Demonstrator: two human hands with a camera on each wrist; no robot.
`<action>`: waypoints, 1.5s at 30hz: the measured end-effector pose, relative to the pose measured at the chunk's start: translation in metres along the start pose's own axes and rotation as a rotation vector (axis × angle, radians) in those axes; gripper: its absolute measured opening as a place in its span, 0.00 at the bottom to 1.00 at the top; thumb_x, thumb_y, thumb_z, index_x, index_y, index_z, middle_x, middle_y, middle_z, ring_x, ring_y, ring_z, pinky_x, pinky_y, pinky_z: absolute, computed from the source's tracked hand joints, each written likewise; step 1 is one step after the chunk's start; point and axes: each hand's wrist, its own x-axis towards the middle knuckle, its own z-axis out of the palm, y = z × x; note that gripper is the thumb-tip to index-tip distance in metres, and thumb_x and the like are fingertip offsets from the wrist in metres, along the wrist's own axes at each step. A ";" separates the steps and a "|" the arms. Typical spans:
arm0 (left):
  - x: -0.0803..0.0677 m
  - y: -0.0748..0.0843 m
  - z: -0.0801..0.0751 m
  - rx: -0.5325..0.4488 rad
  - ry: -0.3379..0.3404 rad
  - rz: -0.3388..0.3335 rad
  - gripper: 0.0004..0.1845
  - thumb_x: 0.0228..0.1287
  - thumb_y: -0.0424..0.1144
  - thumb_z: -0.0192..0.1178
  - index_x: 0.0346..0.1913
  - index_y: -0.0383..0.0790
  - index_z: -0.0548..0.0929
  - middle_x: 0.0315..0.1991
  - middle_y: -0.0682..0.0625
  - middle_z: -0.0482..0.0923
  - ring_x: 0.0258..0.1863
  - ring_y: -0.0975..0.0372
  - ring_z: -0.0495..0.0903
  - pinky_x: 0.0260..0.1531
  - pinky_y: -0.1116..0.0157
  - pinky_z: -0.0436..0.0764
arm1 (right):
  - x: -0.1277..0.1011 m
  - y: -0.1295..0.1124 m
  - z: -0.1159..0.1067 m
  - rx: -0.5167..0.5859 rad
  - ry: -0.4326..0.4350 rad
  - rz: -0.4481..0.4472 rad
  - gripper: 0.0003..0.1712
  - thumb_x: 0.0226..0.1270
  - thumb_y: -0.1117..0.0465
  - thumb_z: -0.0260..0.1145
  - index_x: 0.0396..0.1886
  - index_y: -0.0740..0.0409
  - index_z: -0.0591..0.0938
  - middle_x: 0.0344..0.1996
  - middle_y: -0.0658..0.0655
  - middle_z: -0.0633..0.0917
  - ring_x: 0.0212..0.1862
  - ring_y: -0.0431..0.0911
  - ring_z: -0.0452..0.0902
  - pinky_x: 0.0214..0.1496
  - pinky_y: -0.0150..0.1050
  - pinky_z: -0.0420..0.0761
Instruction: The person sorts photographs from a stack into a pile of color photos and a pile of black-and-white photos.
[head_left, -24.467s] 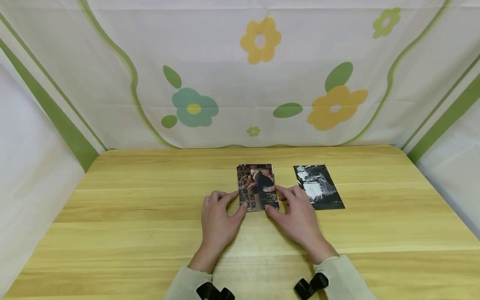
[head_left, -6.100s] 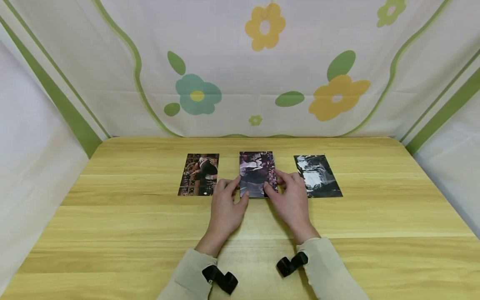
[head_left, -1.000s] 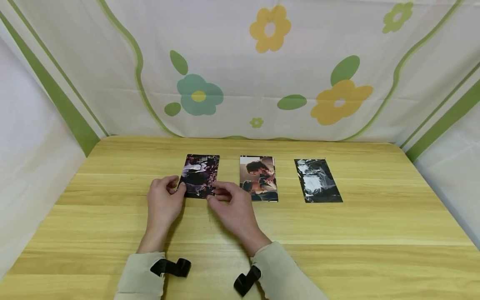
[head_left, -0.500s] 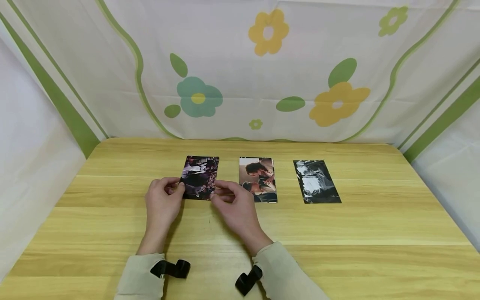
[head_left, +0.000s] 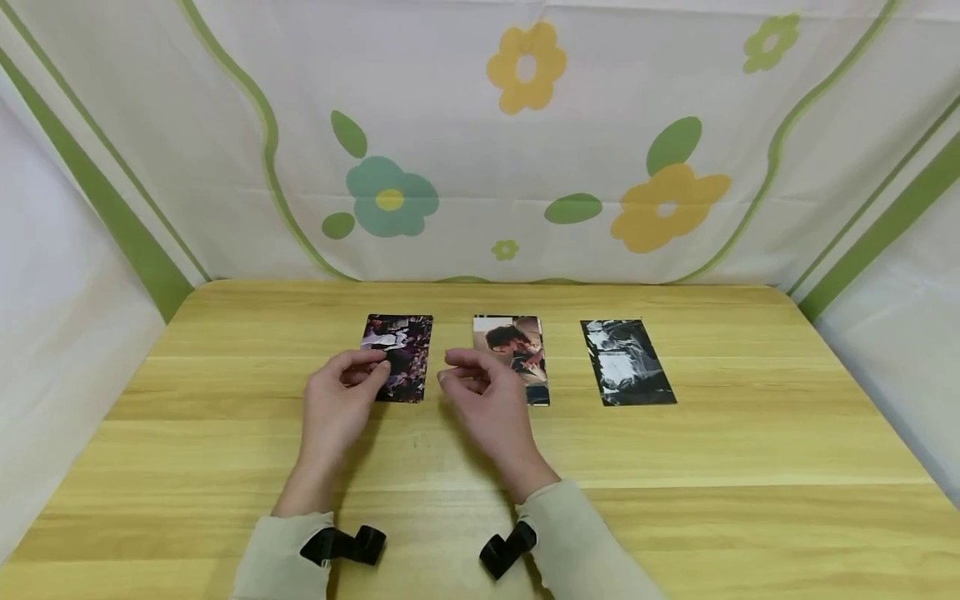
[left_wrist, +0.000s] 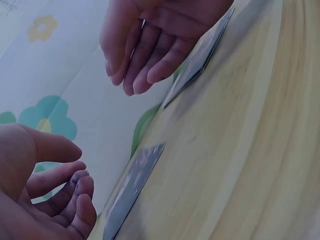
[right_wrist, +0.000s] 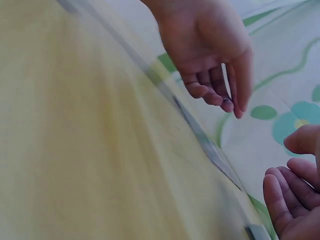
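Note:
Three photo prints or piles lie in a row on the wooden table. The left one shows a dark purple photo (head_left: 408, 379); the middle pile has a brownish photo (head_left: 501, 337) on top; at the right is a black-and-white photo (head_left: 628, 367). My left hand (head_left: 337, 408) hovers over the left photo, hiding its lower left part. My right hand (head_left: 495, 408) is raised between the left photo and middle pile, covering the pile's lower left corner. Both wrist views show the fingers loosely bent, holding nothing, above the left photo (left_wrist: 132, 192).
The light wooden table (head_left: 712, 517) ends at a white cloth backdrop (head_left: 465, 150) printed with flowers and leaves. White cloth also hangs at both sides. A black wrist mount (head_left: 345, 546) is on the left sleeve, and another black mount (head_left: 508, 550) on the right.
Earlier, a brown photo and then the purple photo passed from the middle pile to the left place, the purple over the brown. Within the last half second both hands released the purple photo and rose.

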 end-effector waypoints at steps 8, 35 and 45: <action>-0.011 0.012 0.027 -0.051 -0.108 0.045 0.11 0.73 0.35 0.68 0.54 0.35 0.91 0.47 0.42 0.89 0.37 0.65 0.80 0.36 0.74 0.79 | 0.018 -0.002 -0.044 0.045 0.185 0.063 0.18 0.70 0.68 0.72 0.58 0.60 0.88 0.53 0.61 0.90 0.49 0.47 0.86 0.49 0.36 0.89; -0.024 0.001 0.088 0.037 -0.098 0.196 0.11 0.65 0.31 0.73 0.49 0.33 0.90 0.45 0.40 0.83 0.43 0.53 0.81 0.40 0.68 0.76 | 0.021 0.025 -0.112 -0.384 0.087 0.132 0.22 0.69 0.58 0.78 0.60 0.55 0.87 0.50 0.57 0.90 0.50 0.49 0.85 0.52 0.38 0.84; -0.024 -0.007 0.093 0.118 -0.098 0.268 0.15 0.64 0.31 0.74 0.52 0.32 0.89 0.45 0.41 0.78 0.44 0.53 0.75 0.44 0.63 0.72 | 0.021 0.029 -0.108 -0.489 0.043 0.061 0.29 0.65 0.54 0.81 0.64 0.59 0.86 0.48 0.57 0.86 0.47 0.48 0.82 0.54 0.43 0.82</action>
